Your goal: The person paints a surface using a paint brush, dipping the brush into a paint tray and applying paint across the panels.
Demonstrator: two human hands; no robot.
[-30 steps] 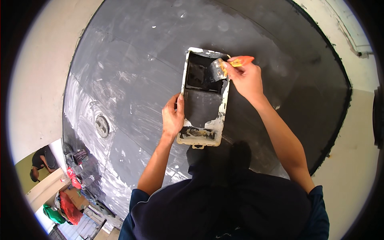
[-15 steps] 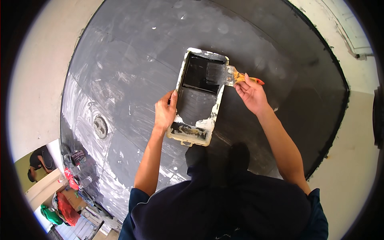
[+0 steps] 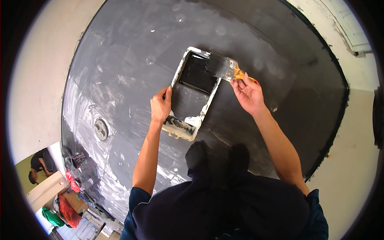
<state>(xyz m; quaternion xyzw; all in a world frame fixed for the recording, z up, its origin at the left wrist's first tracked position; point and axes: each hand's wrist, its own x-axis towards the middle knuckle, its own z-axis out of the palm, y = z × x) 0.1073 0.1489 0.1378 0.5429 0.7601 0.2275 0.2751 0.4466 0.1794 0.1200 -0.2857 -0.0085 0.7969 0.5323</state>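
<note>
My left hand (image 3: 161, 106) is closed on the left side wall of a white, paint-smeared tray (image 3: 202, 112). Black paint (image 3: 198, 75) pools in the tray's far well, and its nearer part is coated dark. In my right hand (image 3: 249, 93) is a wide flat paintbrush (image 3: 230, 68) with a yellow, red-tipped handle. The brush's bristles are dark and point left, lying over the upper right rim of the tray, which they partly hide. Whether the bristles touch the rim I cannot tell.
Dark coating covers the floor (image 3: 132, 52), with whitish streaks at left around a round drain cover (image 3: 101, 129). Red and green bags (image 3: 69, 211) lie at lower left. Another person (image 3: 41, 163) bends over beyond an opening. Pale walls (image 3: 44, 80) border the floor.
The brush has moved up slightly, from over the black well to the right rim. The tray has tilted or turned, its near end shifting left along with my left hand.
</note>
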